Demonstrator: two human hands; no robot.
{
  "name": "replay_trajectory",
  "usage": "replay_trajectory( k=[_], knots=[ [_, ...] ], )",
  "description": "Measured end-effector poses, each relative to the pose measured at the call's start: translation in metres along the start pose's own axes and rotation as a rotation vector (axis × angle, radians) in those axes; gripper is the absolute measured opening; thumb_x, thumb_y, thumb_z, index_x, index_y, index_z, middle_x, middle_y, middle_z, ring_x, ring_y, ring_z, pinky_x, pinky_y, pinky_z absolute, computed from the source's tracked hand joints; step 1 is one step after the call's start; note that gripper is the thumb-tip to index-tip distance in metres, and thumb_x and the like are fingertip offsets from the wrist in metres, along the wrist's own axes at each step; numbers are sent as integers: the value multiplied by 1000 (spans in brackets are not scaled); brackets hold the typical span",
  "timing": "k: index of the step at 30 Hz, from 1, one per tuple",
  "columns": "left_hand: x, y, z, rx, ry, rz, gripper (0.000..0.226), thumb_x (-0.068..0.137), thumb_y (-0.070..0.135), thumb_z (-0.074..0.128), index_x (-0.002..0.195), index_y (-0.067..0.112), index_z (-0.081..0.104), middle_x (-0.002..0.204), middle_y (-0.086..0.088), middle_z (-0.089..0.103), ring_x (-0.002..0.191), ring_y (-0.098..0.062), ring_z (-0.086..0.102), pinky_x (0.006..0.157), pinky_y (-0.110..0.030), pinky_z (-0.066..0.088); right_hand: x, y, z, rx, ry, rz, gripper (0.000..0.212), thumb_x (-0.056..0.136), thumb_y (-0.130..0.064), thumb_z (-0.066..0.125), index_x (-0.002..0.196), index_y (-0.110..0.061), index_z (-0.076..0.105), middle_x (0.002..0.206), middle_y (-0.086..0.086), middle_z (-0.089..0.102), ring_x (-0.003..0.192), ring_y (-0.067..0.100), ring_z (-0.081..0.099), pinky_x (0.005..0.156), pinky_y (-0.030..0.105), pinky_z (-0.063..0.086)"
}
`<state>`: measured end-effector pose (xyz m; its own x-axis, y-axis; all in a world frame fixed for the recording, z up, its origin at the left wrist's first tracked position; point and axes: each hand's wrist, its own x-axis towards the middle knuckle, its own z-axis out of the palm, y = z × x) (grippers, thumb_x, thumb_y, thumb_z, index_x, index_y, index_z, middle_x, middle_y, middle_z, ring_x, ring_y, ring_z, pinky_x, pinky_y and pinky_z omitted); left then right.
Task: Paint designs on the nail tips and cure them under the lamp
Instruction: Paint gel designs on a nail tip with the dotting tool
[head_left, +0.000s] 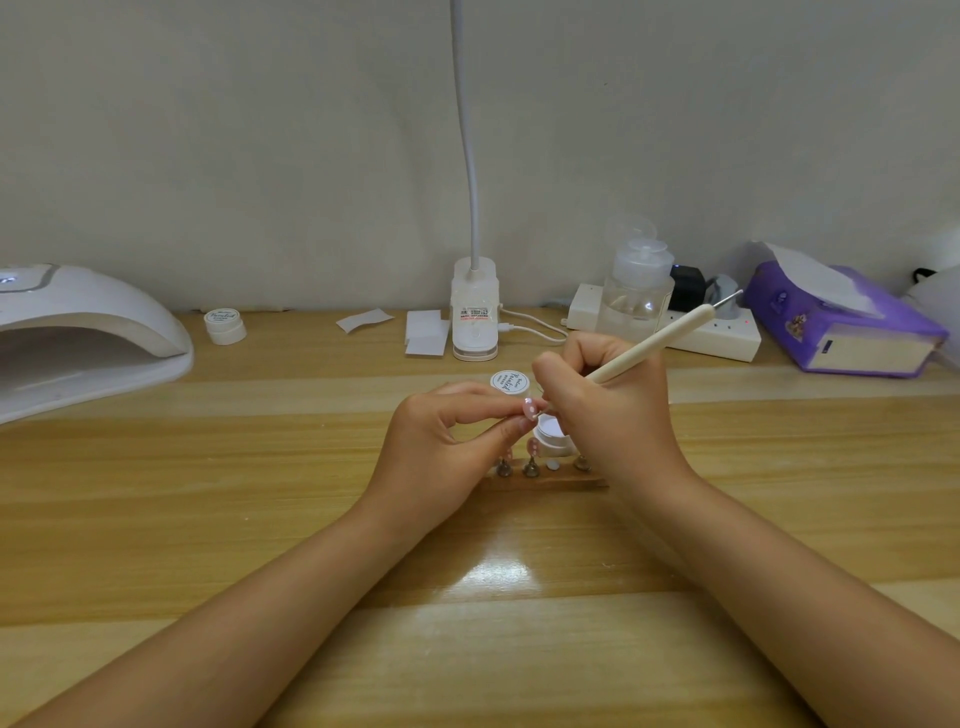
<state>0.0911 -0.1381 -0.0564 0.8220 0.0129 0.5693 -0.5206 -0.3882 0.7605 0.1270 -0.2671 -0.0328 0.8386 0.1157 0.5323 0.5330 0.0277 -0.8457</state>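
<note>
Above the bench (208, 493), we judge dotting under way: left hand (441, 447) pinches the nail tip (530, 409), right hand (608, 410) grips the dotting pen (654, 343); next, the curing lamp (78, 332).

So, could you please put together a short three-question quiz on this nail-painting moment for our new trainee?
1. True or false: the right hand holds the dotting pen.
2. What does the left hand pinch? A) a tissue B) a pink nail tip C) a jar lid
3. Fill in: the open gel jar stands just behind the wooden ____ of the nail stand.

Key: 1 true. 2 B. 3 base. The curing lamp sits unused at far left on the table.
</note>
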Motion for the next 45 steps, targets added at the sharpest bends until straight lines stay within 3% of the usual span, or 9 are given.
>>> replay_trajectory(
  k=[9,29,33,37,39,42,45],
  knots=[
    [0,1,0,-9,-3,-11,20,72,27,66,91,30,70,79,16,69,78,-5,64,69,-35,55,1,1,0,-5,4,-4,44,74,7,56,41,-16,36,35,-11,33,37,2,33,42,14,36],
    [-1,5,-1,21,-12,-30,25,74,19,68,98,18,69,84,9,70,80,-6,64,72,-34,55,-1,0,-1,29,34,50,42,76,1,57,42,-17,41,40,-4,37,42,7,38,43,15,38],
    [0,5,0,29,9,-34,20,75,9,70,94,10,72,84,2,71,81,-7,65,75,-27,53,2,-6,0,189,103,137,40,83,-18,64,49,-6,46,40,-4,42,39,4,47,43,14,43],
    [-1,6,-1,23,21,-49,18,75,10,70,93,11,72,83,2,71,78,-3,63,74,-28,53,0,-10,-1,277,68,200,37,70,-38,65,49,-13,48,39,-9,46,41,2,53,43,15,46],
    [-1,7,-2,3,26,-64,18,76,10,69,94,12,72,82,4,70,75,0,62,73,-29,54,-3,-8,-2,254,31,194,31,76,-33,66,55,-17,50,39,-9,46,40,4,54,45,16,48],
    [0,7,-2,-10,38,-63,18,76,9,69,93,12,72,83,4,71,75,2,62,74,-20,51,-5,-4,-4,198,-3,162,18,81,-20,67,70,-19,52,41,-7,52,41,4,53,63,28,58],
    [0,7,-2,-8,47,-61,19,76,9,70,93,14,71,83,7,70,76,6,61,72,-14,48,-4,-2,-7,171,-35,141,26,80,-12,68,63,-25,53,50,-9,57,54,8,58,66,29,55]
  ],
)
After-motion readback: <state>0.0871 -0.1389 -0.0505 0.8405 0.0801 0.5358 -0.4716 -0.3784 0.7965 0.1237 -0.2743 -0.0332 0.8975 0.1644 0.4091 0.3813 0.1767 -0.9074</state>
